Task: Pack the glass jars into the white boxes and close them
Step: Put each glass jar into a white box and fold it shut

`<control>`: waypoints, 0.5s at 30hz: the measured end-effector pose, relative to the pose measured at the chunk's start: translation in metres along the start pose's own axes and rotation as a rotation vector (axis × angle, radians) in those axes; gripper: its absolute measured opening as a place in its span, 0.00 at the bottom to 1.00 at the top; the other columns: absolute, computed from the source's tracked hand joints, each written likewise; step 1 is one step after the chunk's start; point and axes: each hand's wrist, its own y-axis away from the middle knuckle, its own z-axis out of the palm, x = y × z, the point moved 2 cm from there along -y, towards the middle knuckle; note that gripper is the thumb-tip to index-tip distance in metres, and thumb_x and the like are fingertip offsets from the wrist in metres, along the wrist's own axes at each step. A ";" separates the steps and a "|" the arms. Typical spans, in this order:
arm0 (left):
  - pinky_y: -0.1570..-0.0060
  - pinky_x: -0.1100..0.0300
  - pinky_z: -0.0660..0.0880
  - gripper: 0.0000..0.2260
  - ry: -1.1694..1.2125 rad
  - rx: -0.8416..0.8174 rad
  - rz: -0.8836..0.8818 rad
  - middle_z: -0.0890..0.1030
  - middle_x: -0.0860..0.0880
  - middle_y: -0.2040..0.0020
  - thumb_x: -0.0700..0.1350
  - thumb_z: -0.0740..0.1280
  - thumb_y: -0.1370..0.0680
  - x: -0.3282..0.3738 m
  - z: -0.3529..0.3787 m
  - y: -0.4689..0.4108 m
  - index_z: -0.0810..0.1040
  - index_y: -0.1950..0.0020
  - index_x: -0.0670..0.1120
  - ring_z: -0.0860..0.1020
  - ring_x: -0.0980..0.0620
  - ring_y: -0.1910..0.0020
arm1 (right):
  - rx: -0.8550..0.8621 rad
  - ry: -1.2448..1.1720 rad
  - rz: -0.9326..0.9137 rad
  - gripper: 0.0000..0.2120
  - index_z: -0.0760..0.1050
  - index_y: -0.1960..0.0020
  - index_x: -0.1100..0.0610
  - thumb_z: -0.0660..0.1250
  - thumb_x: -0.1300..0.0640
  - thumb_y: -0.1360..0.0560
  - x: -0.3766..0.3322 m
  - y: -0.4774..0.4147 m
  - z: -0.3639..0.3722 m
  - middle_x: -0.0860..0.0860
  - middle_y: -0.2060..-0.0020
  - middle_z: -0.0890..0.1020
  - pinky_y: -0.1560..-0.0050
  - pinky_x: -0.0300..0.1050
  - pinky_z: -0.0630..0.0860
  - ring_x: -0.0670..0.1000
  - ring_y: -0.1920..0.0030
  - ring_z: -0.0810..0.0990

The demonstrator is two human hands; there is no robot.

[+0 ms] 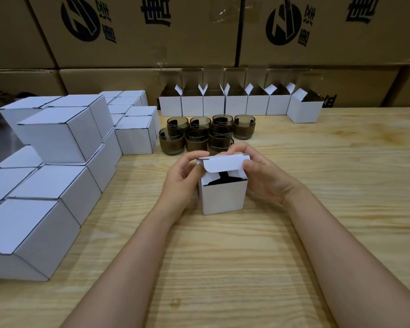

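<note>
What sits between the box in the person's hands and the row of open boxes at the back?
A cluster of dark glass jars on the wooden table, seen in the head view.

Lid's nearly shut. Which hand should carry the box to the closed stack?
Left, probably. The left hand holds the box on the side nearest the closed stack; the right hand would have to cross.
</note>
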 end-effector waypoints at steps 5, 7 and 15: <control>0.49 0.52 0.71 0.09 0.117 -0.087 -0.094 0.81 0.45 0.47 0.42 0.61 0.20 0.002 -0.001 0.002 0.78 0.44 0.52 0.76 0.47 0.49 | 0.008 -0.001 -0.032 0.09 0.78 0.54 0.45 0.69 0.56 0.32 0.003 0.003 -0.002 0.53 0.44 0.76 0.50 0.47 0.74 0.54 0.46 0.75; 0.46 0.54 0.71 0.11 0.155 -0.126 -0.110 0.80 0.46 0.45 0.48 0.62 0.23 0.006 -0.002 0.004 0.76 0.42 0.50 0.76 0.49 0.47 | -0.007 0.000 -0.035 0.11 0.80 0.54 0.45 0.66 0.61 0.30 0.002 0.005 0.000 0.48 0.46 0.78 0.50 0.45 0.76 0.50 0.47 0.77; 0.48 0.51 0.74 0.39 0.158 -0.203 -0.070 0.77 0.42 0.42 0.62 0.78 0.45 0.006 0.000 0.006 0.72 0.40 0.47 0.76 0.46 0.47 | -0.038 0.027 -0.047 0.15 0.82 0.54 0.46 0.65 0.65 0.30 0.000 0.007 0.005 0.42 0.45 0.79 0.44 0.43 0.75 0.48 0.42 0.76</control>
